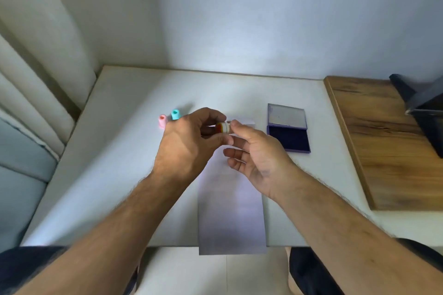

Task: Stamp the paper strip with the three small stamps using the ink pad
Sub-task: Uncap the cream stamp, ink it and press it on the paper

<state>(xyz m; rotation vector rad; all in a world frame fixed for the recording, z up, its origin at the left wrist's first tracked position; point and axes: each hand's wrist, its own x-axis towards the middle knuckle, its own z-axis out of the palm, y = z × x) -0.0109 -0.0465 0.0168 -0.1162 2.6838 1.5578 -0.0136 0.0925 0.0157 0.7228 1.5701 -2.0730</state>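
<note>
Hands meet above our paper strip (231, 208): our left hand (184, 148) and right hand (254, 155) both pinch a small stamp (223, 127), with pink stamp (162, 121) and teal stamp (175, 114) left, open ink pad (287, 128) right.

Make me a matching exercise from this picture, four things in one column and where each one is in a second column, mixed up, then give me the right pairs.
Things
1. pink stamp
2. ink pad
3. paper strip
4. small round stamp

Places
A. lying open on the table, right of the hands
B. held between the left hand and right hand
C. standing left of the teal stamp
D. hanging over the table's near edge

Pairs: 1-C, 2-A, 3-D, 4-B
</note>
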